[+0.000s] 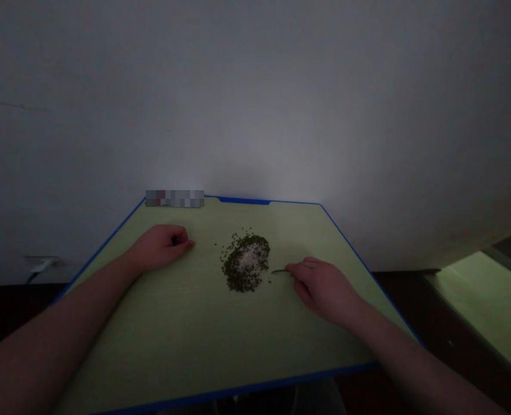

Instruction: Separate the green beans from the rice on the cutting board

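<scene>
A pile of small green beans [242,281], which look like mung beans, lies on the table [186,328], mixed with pale rice-like grains [249,256] at its middle. My right hand [320,285] is closed around a thin curved metal tool [280,271]. Its slim tip points left and ends just short of the pile's right edge; the rest is hidden in my fingers. To the left of the pile, my left hand [164,245] rests on the tabletop in a loose fist, with nothing visible in it.
Blue edging [246,200] runs around the light table, which stands against a grey wall [255,104]. A blurred-out strip [174,199] lies at the far left corner. A plug in a wall socket [41,266] is at left. Another light surface [488,305] stands at right.
</scene>
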### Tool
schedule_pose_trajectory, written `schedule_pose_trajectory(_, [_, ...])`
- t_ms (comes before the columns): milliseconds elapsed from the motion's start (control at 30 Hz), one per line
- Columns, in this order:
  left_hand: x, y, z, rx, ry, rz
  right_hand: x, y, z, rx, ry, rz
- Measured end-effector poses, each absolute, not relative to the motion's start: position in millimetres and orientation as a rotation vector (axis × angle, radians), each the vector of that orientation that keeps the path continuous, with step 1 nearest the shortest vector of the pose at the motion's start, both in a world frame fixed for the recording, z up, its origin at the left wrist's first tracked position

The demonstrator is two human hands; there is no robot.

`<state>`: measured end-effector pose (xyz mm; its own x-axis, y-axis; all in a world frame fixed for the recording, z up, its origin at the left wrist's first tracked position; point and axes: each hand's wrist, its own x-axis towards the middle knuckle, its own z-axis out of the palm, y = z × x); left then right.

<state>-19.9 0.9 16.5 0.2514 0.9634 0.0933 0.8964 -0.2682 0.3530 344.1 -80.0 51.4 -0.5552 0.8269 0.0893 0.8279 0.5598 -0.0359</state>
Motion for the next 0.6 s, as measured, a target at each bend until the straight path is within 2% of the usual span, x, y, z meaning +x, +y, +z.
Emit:
schedule_pose_trajectory(300, [-17, 0, 20, 2.272, 1.752, 0.428, 340, -88, 47, -1.339, -2.741, 0.116])
schedule_pose_trajectory(600, [-17, 1, 18, 2.288, 1.751, 0.41, 334, -94, 50, -1.386, -2.556, 0.55])
